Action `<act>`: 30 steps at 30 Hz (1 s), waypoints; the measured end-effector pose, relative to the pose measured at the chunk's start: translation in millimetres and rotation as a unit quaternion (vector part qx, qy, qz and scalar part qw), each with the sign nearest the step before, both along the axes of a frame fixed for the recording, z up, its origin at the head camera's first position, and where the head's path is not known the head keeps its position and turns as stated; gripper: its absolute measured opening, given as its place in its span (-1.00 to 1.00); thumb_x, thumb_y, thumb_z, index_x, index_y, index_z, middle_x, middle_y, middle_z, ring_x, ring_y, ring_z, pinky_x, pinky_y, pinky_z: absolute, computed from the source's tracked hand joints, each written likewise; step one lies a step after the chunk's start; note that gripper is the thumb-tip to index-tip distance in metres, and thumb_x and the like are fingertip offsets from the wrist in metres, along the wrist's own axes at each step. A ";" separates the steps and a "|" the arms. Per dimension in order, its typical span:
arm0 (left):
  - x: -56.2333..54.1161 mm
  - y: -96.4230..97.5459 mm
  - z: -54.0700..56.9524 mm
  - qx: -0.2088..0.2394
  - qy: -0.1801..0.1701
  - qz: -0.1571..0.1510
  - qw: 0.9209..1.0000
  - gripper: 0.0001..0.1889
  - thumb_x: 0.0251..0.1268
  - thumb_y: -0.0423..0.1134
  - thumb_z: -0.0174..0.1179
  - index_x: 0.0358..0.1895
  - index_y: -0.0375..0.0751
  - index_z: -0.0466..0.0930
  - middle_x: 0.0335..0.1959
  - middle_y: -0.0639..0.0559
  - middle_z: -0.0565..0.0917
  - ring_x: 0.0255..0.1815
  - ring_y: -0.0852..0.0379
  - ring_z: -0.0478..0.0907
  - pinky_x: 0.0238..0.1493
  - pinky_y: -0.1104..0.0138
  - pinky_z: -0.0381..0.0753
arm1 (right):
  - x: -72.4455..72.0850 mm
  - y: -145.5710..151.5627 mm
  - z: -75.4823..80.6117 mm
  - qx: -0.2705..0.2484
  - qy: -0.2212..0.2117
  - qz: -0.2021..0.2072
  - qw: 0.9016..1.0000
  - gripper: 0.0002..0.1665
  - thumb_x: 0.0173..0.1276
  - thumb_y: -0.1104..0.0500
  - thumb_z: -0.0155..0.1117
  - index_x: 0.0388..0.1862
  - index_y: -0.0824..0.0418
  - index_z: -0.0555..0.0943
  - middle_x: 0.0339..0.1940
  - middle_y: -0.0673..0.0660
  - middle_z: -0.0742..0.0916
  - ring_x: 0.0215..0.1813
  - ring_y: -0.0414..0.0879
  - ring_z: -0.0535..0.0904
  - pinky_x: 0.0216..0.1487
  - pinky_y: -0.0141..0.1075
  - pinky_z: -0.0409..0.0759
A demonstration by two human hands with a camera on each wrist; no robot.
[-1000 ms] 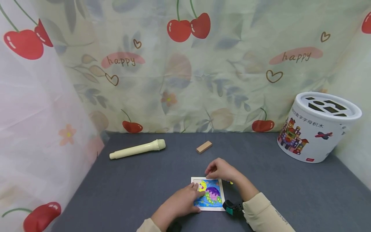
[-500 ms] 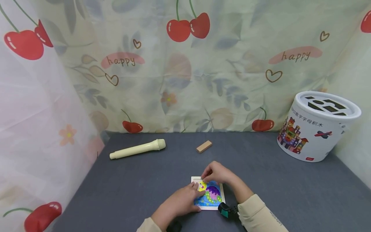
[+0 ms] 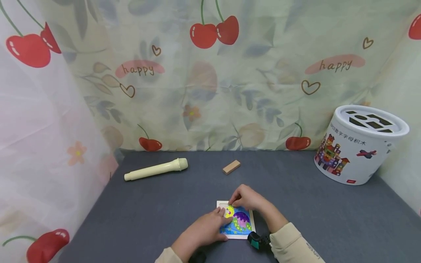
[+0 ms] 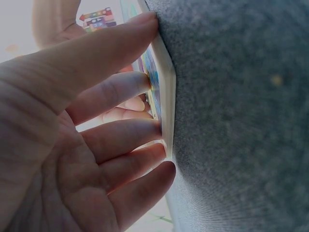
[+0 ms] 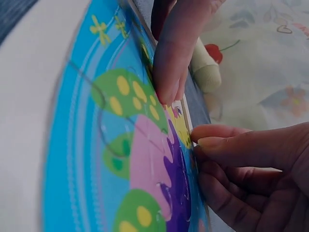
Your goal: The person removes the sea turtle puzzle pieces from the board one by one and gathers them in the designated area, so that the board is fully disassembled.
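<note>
A square jigsaw puzzle (image 3: pixel 242 219) in a pale wooden frame lies on the dark table, showing a cartoon turtle with a purple shell. Across its left side rests my left hand (image 3: pixel 208 227); in the left wrist view the fingers (image 4: pixel 123 137) touch the board and the thumb lies along the frame's rim. At the upper left of the picture, my right hand (image 3: pixel 248 197) pinches a yellow puzzle piece (image 5: pixel 179 126) between thumb and index finger. The right wrist view shows that piece against the board, by the turtle's head. Fingers partly hide the piece.
A cream toy microphone (image 3: pixel 156 169) lies at the back left. Behind the puzzle is a small wooden block (image 3: pixel 231 167). A white bucket (image 3: pixel 360 146) with a slotted lid stands at the back right, and a printed curtain (image 3: pixel 210 91) hangs behind the table (image 3: pixel 158 204).
My right hand has moved left and slightly down, from the frame's top edge onto the puzzle's upper left. My left hand has stayed in place.
</note>
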State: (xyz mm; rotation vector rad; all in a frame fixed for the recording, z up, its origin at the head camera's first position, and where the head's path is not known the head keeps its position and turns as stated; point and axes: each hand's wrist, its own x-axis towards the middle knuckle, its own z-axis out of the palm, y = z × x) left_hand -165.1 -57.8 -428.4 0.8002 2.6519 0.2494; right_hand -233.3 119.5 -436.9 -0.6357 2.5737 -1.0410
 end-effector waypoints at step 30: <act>-0.2 -1.7 -0.9 0.003 0.003 -0.005 1.000 -0.44 0.12 0.06 0.26 0.25 0.18 0.43 0.37 -0.08 0.33 0.40 -0.03 0.27 0.21 0.08 0.44 | 0.4 -1.4 1.1 -0.002 0.001 -0.017 1.000 -0.94 0.18 0.38 0.26 -0.46 0.32 0.65 -0.54 0.04 0.65 -0.50 -0.21 0.45 -0.52 -0.39 0.44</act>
